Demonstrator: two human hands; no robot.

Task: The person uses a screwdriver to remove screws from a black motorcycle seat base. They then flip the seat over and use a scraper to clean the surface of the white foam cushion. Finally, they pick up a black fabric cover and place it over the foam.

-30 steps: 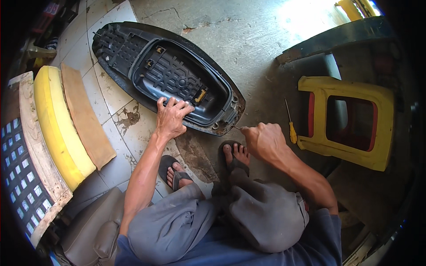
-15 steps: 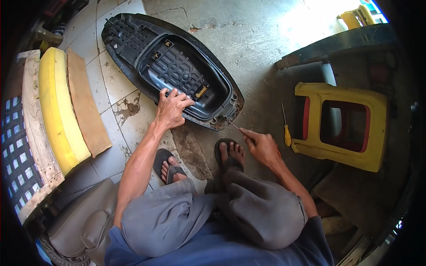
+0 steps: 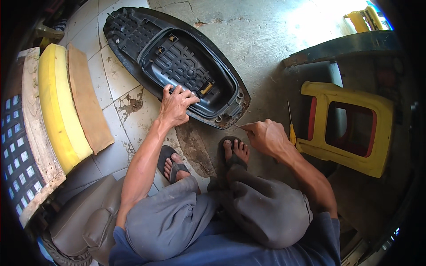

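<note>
The floor point(image 3: 248, 48), part pale tile and part bare concrete, carries everything here. Across the edge where tile meets concrete lies a long black seat pan point(image 3: 191, 73), hollow side up, its broader, ribbed end pointing away and to the left, its narrower end near the person's feet. It looks like moulded plastic: probably light for its length, stiff along the walls, smooth enough to slide or pivot on the floor, and perhaps easiest to crack at the thin edges and small tabs. The raised rim around the hollow seems the best place to take hold; the worn, rusty-looking near end offers less.

On the concrete at the right, well apart from the pan, lies a yellow stool point(image 3: 319, 124) on its side.

The left hand point(image 3: 176, 105) grasps the pan's near-left rim, fingers curled over into the hollow, so most of the pan extends ahead of that grip and its narrow end sits just to the right.

The right hand point(image 3: 267, 136) is clenched round a slim tool point(image 3: 237, 127), whose handle is hidden; the shaft reaches the pan's narrow end, though whether its tip touches I cannot tell. Beside the stool's left edge lies a yellow-handled screwdriver point(image 3: 292, 133).
</note>
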